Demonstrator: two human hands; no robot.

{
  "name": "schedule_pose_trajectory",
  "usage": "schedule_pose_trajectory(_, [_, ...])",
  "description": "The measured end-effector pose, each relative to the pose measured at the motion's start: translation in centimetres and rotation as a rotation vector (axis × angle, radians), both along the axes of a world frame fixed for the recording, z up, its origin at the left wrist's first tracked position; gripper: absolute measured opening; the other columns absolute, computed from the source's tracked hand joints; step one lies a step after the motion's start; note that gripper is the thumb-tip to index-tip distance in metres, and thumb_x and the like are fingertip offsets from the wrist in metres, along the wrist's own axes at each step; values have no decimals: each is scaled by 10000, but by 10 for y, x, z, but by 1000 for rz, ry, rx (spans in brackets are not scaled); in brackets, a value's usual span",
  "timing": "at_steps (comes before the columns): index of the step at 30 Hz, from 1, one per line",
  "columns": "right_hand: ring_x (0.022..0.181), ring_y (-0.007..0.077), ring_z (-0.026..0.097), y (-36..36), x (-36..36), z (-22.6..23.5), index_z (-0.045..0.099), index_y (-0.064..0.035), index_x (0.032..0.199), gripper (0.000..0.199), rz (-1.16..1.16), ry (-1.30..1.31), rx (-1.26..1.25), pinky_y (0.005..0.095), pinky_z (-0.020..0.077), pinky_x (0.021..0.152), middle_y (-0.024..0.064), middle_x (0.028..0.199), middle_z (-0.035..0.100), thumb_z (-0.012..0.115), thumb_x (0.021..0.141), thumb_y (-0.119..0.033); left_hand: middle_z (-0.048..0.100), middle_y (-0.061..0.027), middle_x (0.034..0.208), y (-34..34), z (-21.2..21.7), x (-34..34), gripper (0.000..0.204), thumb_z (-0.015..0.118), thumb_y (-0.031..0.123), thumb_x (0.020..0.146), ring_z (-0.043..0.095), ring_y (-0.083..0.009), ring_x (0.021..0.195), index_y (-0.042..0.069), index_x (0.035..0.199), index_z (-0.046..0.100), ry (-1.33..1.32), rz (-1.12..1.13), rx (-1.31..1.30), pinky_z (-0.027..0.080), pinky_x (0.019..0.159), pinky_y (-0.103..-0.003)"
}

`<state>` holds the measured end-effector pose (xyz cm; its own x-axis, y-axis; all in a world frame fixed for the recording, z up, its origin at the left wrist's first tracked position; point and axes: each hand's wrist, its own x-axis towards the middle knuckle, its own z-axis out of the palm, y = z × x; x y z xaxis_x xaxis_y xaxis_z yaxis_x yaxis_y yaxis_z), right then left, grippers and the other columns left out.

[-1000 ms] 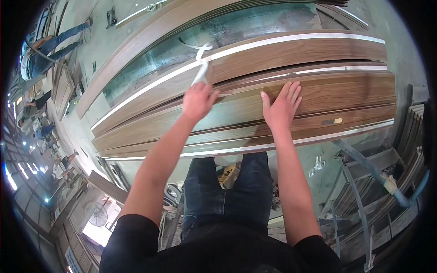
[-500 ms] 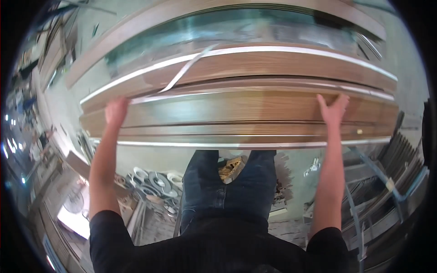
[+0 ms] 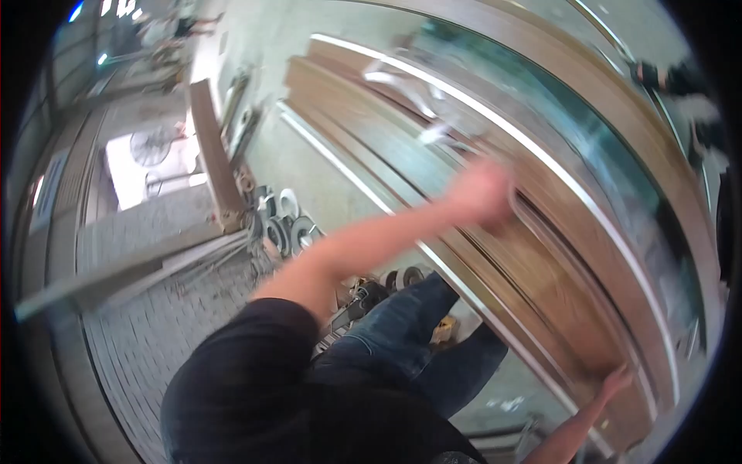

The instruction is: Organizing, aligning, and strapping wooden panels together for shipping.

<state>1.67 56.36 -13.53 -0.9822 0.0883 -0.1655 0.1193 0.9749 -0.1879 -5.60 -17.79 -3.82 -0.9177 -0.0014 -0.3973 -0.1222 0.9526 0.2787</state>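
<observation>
Long wood-grain boards [image 3: 541,286] with pale edge strips lie side by side, running from upper left to lower right. My left hand [image 3: 483,192], blurred by motion, is closed like a fist over the seam between two boards; what it holds, if anything, does not show clearly. A loose, crumpled white strip [image 3: 410,89] lies across the boards beyond that hand. At the lower right my right hand [image 3: 617,382] rests on the board near its end, fingers stretched out.
Behind the boards is a greenish glossy sheet [image 3: 556,127] with another long wooden board [image 3: 610,100] past it. Rolls of edging [image 3: 290,220] lie on the floor at left, near an upright plank [image 3: 212,147]. A fan [image 3: 151,147] stands farther left. Dark-gloved hands [image 3: 645,75] appear at upper right.
The view has turned, so the boards now slant. My left hand has moved inward along the boards, and the white strip has become crumpled. My right hand stays near the boards' right end.
</observation>
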Motion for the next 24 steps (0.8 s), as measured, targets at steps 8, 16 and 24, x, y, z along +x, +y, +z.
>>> schedule_pose_trajectory(8, [832, 471, 607, 11, -13, 6, 642, 120, 888, 497, -133, -82, 163, 530, 493, 750, 330, 861, 629, 610, 964, -370, 622, -32, 807, 217, -34, 11, 308, 683, 447, 777, 589, -224, 922, 140, 793, 691, 254, -190, 324, 400, 953, -423])
schedule_pose_trajectory(16, [1201, 543, 435, -44, -5, 12, 503, 171, 1152, 511, -90, -51, 472, 576, 324, 1061, 404, 1224, 495, 474, 1008, -319, 637, -44, 881, 220, -33, 6, 316, 692, 454, 797, 582, -225, 929, 146, 863, 716, 188, -164, 322, 395, 862, -382])
schedule_pose_trajectory(24, [1407, 571, 164, -373, -17, 60, 219, 253, 1382, 917, -254, -294, 190, 562, 122, 1179, 484, 1443, 194, 413, 978, -547, 632, -41, 911, 212, -33, 7, 309, 690, 432, 818, 588, -228, 930, 144, 928, 718, 155, -192, 226, 408, 848, -389])
